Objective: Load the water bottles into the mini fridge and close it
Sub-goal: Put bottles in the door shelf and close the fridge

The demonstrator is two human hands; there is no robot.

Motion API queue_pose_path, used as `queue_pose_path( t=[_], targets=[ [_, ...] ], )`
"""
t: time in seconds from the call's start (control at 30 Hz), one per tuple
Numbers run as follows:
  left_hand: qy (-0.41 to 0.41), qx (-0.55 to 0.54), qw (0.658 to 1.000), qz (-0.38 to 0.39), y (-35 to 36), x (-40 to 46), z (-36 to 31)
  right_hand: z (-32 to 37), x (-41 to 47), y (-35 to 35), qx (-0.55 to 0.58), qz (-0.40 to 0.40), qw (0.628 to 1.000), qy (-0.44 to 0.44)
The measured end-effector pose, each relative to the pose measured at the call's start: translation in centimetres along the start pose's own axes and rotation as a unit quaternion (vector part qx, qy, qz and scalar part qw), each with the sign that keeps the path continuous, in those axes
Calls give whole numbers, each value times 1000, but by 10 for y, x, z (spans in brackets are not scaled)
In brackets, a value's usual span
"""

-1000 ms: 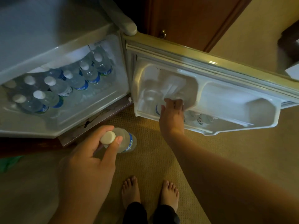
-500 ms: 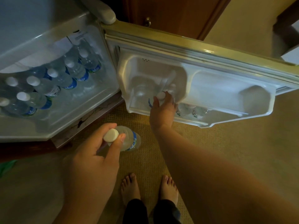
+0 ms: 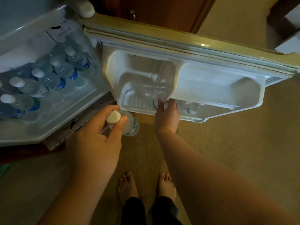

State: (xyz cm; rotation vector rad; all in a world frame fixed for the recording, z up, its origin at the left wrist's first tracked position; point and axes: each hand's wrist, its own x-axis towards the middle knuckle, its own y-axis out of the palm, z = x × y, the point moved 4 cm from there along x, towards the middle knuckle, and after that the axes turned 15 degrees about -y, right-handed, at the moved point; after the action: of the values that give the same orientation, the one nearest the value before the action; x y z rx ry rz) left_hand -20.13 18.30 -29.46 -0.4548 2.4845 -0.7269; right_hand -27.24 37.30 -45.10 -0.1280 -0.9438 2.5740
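The mini fridge [image 3: 53, 117] stands open on the left, with several clear water bottles [image 3: 48, 80] with white caps and blue labels lying on its floor. Its door [image 3: 211, 78] swings out to the right. My right hand [image 3: 167, 116] reaches over the door shelf's front rim, where thumb and fingers pinch the top of a water bottle [image 3: 155, 103] standing in the shelf. More bottles [image 3: 191, 108] stand further right in that shelf, partly hidden. My left hand [image 3: 95, 143] grips another water bottle [image 3: 132, 125] by its capped neck, just below the fridge's front corner.
Beige carpet [image 3: 219, 143] covers the floor, and my bare feet [image 3: 146, 185] stand below the door. A wooden cabinet with a small knob [image 3: 132, 13] rises behind the door. Something green [image 3: 4, 168] lies at the left edge.
My right hand has lowered the bottle deeper into the door shelf. My left hand has carried its bottle up toward the door's left corner. The view has shifted right.
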Motion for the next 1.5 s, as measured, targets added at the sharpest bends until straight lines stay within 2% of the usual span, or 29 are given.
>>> queue_pose_path(
  t=[0.27,0.37,0.43,0.6,0.8,0.87,1.07,1.17,1.27,1.37,1.43,1.5],
  targets=[
    [77,47,996,-20,20,29,-4,-1,5,-6,-27,-2,998,-59],
    [96,53,994,-15,33,41,-6,6,8,-11,-88,-1,992,-93],
    [103,50,993,-8,42,48,-7,9,11,-15,-107,23,991,-74],
    [117,61,991,-2,64,61,-15,7,17,-23,-129,99,986,45],
    [104,89,990,23,91,69,-22,7,13,-29,-130,128,982,47],
    [108,104,988,23,97,72,-28,6,6,-35,-118,119,986,16],
    [132,134,982,10,109,87,-42,12,-31,-76,-103,61,981,-151],
    [118,117,986,23,117,91,-40,48,-30,-122,-90,-2,954,-285],
    [135,111,984,30,125,92,-36,93,-4,-173,-86,-61,908,-404],
    [176,129,975,29,130,91,-31,117,36,-208,-139,-104,885,-433],
    [139,147,978,55,133,92,-26,120,63,-217,-183,-85,893,-403],
    [86,179,977,84,138,94,-20,114,87,-215,-249,-32,900,-356]
  ],
)
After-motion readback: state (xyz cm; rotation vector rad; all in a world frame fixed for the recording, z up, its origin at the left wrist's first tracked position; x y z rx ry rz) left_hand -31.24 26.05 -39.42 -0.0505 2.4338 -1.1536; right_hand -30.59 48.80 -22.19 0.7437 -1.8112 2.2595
